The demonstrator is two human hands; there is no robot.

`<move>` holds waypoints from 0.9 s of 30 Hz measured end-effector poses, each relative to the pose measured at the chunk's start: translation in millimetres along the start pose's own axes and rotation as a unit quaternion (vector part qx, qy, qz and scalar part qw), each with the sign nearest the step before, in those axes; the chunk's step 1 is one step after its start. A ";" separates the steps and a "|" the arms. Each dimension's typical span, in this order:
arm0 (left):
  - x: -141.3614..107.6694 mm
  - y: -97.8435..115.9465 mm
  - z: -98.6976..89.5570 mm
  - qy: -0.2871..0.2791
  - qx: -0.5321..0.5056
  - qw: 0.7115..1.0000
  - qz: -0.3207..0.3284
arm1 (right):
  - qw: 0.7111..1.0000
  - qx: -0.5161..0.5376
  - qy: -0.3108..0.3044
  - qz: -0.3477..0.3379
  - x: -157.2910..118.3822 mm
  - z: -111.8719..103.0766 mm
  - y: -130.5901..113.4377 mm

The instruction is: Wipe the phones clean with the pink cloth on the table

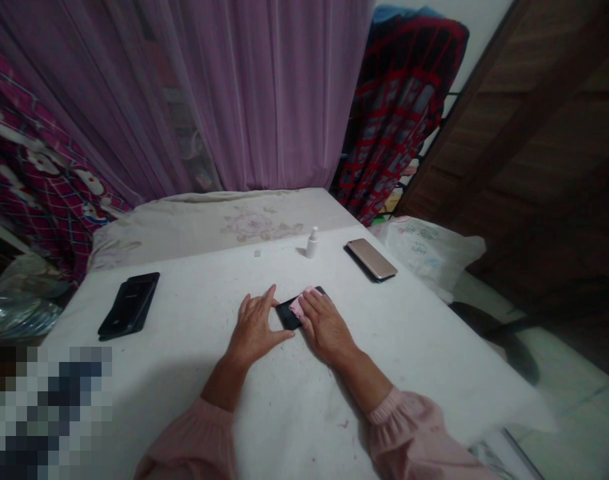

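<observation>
A dark phone [286, 316] lies flat on the white table in front of me. My right hand [326, 327] presses a folded pink cloth [298, 307] onto its surface, covering much of the far right part. At the phone's left end is my left hand [257, 325], fingers spread, with the thumb and fingertips by its edges; whether they press on it is hard to make out. Beyond the phone a small white spray bottle [311, 244] stands upright. A small grey square [257, 253] lies to the left of the bottle.
Stacked black phones [130, 305] lie at the table's left. A gold phone [371, 259] rests on a dark one near the right edge. A white plastic bag [429, 257] sits beyond that edge. Purple curtains [279, 93] hang behind the table [184, 400].
</observation>
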State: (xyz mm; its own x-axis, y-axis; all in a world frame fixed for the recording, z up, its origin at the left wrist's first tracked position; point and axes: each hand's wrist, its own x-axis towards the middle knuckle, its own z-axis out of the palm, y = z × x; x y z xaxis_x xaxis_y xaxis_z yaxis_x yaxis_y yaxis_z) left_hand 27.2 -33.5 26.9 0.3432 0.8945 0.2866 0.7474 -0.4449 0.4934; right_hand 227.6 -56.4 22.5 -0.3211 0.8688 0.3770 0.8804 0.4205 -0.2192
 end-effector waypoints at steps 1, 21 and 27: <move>0.0 -0.1 -0.1 -0.002 0.001 1.000 -0.001 | 1.000 -0.011 0.002 0.022 0.8 0.2 2.0; 1.1 -0.8 -0.5 -0.013 -0.006 1.000 0.000 | 0.994 -0.050 0.008 0.094 -3.3 3.7 6.6; 0.9 -0.6 -1.0 -0.013 -0.010 1.000 0.005 | 0.999 -0.041 -0.023 0.005 -11.8 -1.5 -2.1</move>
State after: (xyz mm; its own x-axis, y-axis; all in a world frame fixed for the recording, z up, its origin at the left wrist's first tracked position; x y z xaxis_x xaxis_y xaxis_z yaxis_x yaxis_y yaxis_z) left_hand 26.4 -32.5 27.7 0.3644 0.8912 0.2703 0.7326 -0.4535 0.5075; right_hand 230.1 -67.9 19.9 -0.3251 0.8849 0.3337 0.9092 0.3895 -0.1471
